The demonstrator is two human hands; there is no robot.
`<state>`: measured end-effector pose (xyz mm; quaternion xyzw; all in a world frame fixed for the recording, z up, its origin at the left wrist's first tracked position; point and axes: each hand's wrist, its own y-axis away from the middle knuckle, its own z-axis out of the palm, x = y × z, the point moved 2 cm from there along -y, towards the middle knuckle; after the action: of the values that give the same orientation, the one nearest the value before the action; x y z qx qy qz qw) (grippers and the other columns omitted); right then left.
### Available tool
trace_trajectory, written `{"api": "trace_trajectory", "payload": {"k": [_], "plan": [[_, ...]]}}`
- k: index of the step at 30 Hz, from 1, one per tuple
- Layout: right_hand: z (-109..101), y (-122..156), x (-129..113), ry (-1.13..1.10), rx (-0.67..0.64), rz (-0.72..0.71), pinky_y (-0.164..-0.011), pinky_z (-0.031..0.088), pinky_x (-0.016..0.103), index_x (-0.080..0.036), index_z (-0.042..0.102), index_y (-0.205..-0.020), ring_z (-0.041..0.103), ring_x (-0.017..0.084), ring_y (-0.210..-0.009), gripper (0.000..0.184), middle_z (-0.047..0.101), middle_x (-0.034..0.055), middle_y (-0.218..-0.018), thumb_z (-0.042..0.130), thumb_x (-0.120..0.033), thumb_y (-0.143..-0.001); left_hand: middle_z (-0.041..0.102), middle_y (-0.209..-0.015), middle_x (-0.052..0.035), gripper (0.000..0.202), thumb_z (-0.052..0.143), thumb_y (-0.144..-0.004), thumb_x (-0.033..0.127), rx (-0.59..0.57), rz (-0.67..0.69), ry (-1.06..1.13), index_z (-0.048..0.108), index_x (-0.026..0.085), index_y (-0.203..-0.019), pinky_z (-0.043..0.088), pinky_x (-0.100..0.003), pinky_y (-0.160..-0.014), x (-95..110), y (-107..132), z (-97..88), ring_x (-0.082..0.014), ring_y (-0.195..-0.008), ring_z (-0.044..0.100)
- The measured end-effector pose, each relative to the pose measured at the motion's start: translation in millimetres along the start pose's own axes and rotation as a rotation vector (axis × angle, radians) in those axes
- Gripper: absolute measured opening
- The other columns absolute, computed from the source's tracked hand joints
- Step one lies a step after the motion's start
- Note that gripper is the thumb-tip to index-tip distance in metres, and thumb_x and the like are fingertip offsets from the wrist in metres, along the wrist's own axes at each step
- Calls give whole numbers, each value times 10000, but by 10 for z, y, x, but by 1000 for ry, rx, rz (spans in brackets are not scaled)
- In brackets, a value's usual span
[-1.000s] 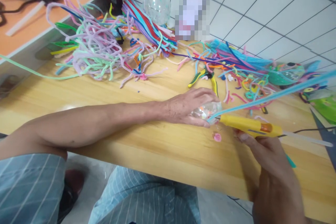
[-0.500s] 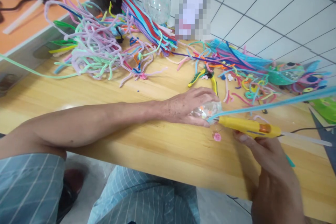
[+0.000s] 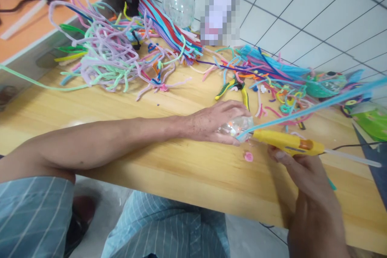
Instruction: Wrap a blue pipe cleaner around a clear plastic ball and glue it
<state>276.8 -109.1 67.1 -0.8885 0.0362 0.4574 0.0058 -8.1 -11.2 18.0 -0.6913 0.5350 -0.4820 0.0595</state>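
My left hand (image 3: 219,123) is wrapped round a clear plastic ball (image 3: 242,124) with small coloured bits showing in it. Light blue pipe cleaners (image 3: 296,117) reach from the ball's near side up to the right; how they are held there is hidden by my fingers. In my right hand (image 3: 302,165) is a yellow hot glue gun (image 3: 287,142), gripped by its handle, with a clear glue stick (image 3: 353,158) poking out of its back. The gun's nozzle points left and meets or nearly meets the ball. Just below lies a small pink rose (image 3: 248,156).
Yellow-and-black pliers (image 3: 232,88) lie behind my left hand. A tangle of lilac and green pipe cleaners (image 3: 109,52) fills the back left. Bundled pipe cleaners (image 3: 272,64), a dotted clear ball (image 3: 179,6) and a blurred phone (image 3: 220,14) stand along the tiled wall.
The glue gun has tilted very slightly beside the ball, and the blue pipe cleaners' far end sits higher. Both hands keep their grips; the whole view has shifted a little.
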Motion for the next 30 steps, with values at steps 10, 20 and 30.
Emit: {"api": "trace_trajectory", "payload": {"k": [10, 20, 30], "plan": [[-31, -3, 81, 84, -32, -16, -712, 627, 377, -279, 757, -732, 722, 256, -725, 321, 756, 26, -734, 839, -589, -725, 612, -1485, -219, 630, 774, -943, 486, 9, -2, 38, 582, 190, -1465, 489, -553, -1254, 3, -11, -9, -337, -1452, 575], [-26, 7, 57, 141, -28, -95, -626, 594, 366, -273, 723, -729, 677, 236, -675, 375, 723, 41, -726, 800, -635, -789, 604, -1507, -210, 614, 765, -952, 473, -13, -35, 42, 579, 207, -1473, 470, -571, -1270, 31, -12, -28, -335, -1485, 553], [1, -1, -69, 116, -49, -160, -580, 537, 322, -267, 679, -692, 628, 200, -626, 335, 660, 5, -668, 779, -558, -824, 597, -1504, -219, 658, 777, -942, 484, 2, -4, 2, 551, 189, -1484, 469, -549, -1269, -18, 8, 13, -325, -1484, 547]]}}
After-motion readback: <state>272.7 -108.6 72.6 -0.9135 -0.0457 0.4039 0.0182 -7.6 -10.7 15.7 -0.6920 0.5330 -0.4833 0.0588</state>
